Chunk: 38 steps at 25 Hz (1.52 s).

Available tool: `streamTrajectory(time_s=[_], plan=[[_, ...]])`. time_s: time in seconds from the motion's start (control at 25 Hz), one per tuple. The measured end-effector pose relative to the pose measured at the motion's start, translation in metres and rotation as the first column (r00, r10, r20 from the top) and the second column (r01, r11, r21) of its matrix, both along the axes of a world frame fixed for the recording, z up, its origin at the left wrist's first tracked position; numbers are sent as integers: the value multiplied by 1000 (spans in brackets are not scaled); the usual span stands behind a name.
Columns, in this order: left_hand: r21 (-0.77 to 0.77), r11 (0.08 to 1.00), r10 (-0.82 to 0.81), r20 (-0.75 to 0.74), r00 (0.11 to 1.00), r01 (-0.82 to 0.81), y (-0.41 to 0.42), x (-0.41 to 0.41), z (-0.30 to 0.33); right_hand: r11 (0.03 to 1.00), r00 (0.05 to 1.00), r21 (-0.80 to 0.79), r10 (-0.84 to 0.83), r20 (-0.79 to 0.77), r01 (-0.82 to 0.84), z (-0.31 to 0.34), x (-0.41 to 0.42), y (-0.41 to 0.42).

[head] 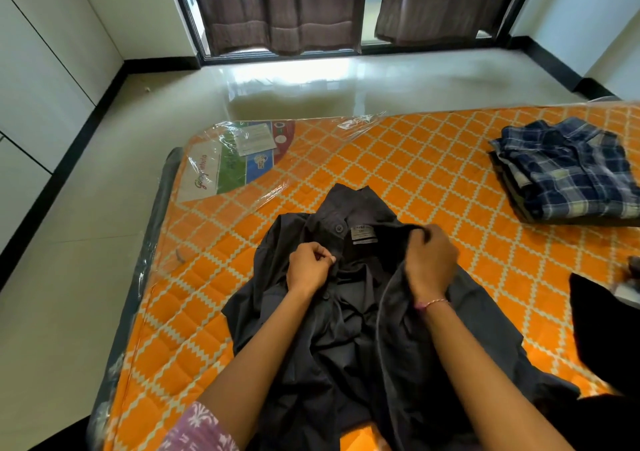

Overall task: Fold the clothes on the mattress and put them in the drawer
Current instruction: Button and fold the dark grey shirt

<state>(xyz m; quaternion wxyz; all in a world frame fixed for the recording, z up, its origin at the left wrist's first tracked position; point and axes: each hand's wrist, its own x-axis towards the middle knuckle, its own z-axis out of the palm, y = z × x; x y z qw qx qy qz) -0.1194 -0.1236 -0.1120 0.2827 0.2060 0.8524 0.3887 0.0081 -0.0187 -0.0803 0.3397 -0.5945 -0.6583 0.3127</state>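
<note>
A dark grey button shirt (349, 339) lies spread on the orange patterned mattress (433, 170), collar pointing away from me, its white neck label showing. My left hand (310, 268) pinches the left front edge of the shirt near the buttons. My right hand (431, 260) grips the right front edge just below the collar and lifts it a little. A stack of folded clothes with a blue checked shirt (571, 170) on top sits at the mattress's far right.
A black garment (602, 333) lies at the right edge of the mattress. The mattress is wrapped in clear plastic with a printed label (235, 159) at its far left corner. Glossy tiled floor (86, 242), brown curtains (277, 7) and white cupboard doors (38, 69) surround it.
</note>
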Motion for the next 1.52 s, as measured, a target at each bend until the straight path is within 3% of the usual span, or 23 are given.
streamTrajectory(time_s=[0.08, 0.2, 0.24, 0.32, 0.44, 0.72, 0.88, 1.16, 1.36, 1.52], plan=[[80, 996, 33, -12, 999, -32, -2, 1, 4, 970, 924, -169, -222, -313, 176, 9, 3, 11], [175, 983, 45, 43, 998, -52, -5, 0, 18, 900, 715, -428, -353, -604, 82, 14, -5, 5], [201, 978, 38, 84, 996, -55, -7, 0, 22, 877, 728, -480, -317, -608, -18, 12, -9, 1], [240, 967, 39, 181, 983, -82, -11, 0, 29, 812, 847, -545, -128, -516, -209, 6, -15, -12], [249, 963, 39, 245, 969, -102, -9, 4, 37, 776, 914, -564, 38, -404, -281, 1, -17, -26], [258, 959, 30, 310, 950, -115, -8, 15, 51, 735, 881, -540, 165, -443, -410, 13, -9, -34], [268, 953, 45, 345, 937, -145, -8, 22, 57, 793, 884, -469, 177, -432, -388, 15, -9, -42], [294, 949, 62, 179, 982, -114, -10, 38, 61, 804, 875, -415, 247, -418, -425, 19, -3, -51], [281, 956, 67, 72, 995, -85, -9, 41, 66, 644, 809, -576, 117, -576, -503, 36, 6, -42], [280, 955, 64, 143, 988, -102, -8, 50, 72, 727, 858, -484, 293, -422, -486, 41, 13, -40]])
